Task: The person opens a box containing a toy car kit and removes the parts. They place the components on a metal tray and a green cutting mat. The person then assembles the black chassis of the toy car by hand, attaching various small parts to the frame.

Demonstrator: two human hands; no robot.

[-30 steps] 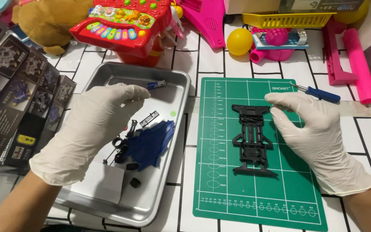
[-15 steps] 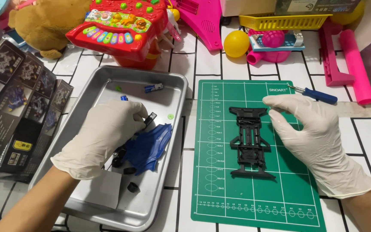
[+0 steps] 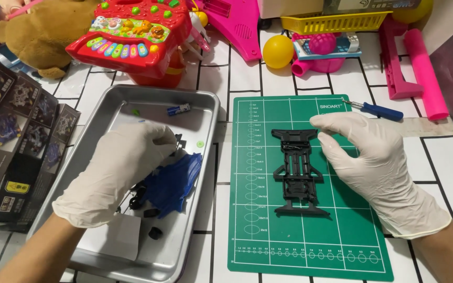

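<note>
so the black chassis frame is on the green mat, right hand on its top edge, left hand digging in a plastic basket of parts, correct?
Not quite. In the head view the left hand is in a metal tray, not a plastic basket. The rest holds: the black chassis frame lies on the green mat, with the right hand at its top edge.

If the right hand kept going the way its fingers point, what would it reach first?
The right hand points left across the green cutting mat. Its fingertips already sit at the top corner of the black chassis frame, so that would likely be met first; whether they touch is unclear.
</note>
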